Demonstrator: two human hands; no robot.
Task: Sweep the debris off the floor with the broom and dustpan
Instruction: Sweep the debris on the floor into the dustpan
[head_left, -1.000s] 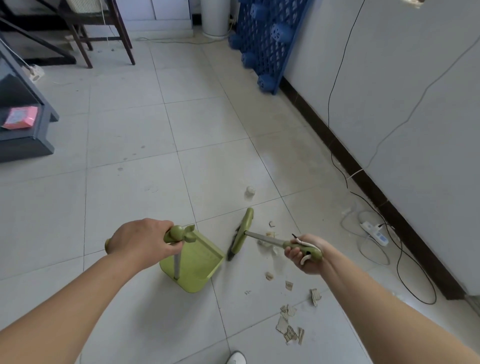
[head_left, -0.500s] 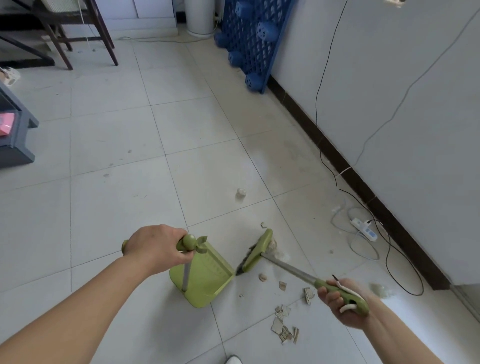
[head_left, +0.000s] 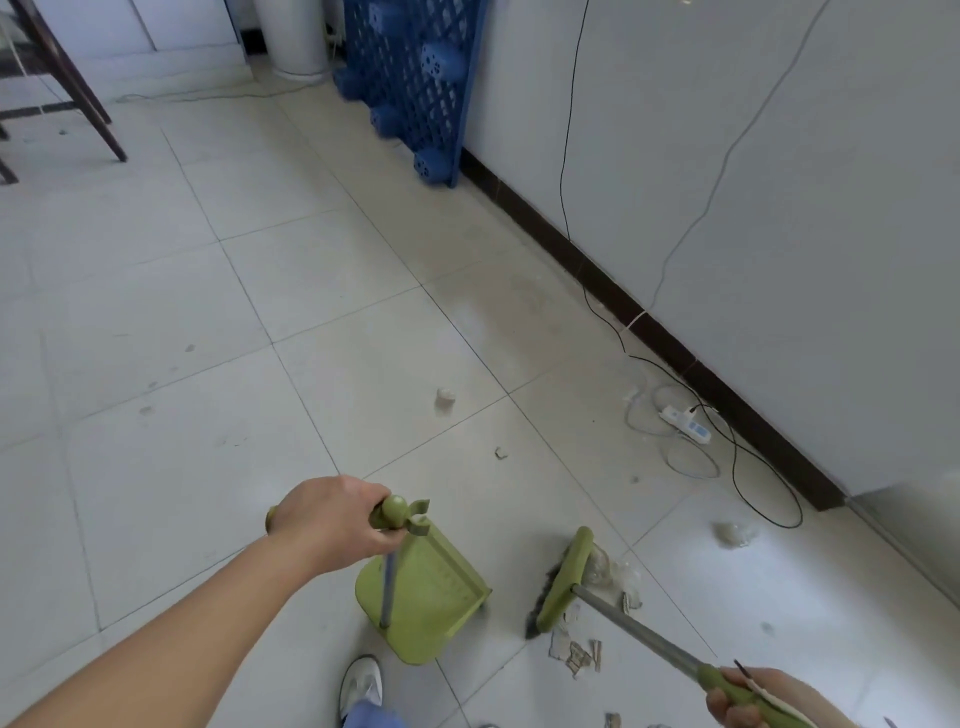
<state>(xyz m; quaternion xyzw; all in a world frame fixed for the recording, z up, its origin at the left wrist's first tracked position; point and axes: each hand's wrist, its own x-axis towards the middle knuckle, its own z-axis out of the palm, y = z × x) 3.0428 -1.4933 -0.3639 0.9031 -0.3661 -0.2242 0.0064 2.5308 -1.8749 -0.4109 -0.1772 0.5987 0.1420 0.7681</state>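
Debris (head_left: 576, 656): several scraps beside 1 broom (head_left: 563, 582), 1 dustpan (head_left: 431, 592); 2 hands (head_left: 332, 525) (head_left: 758, 699) clench their handles.

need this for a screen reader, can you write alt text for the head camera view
A person's left hand holds a green dustpan upright on a tiled floor while the right hand holds a green broom beside scattered paper debris. A power strip and cables lie by the wall.

The left hand (head_left: 332, 525) grips the dustpan (head_left: 423, 597) handle, the right hand (head_left: 748, 699) the broom (head_left: 561, 582) beside debris (head_left: 576, 654).
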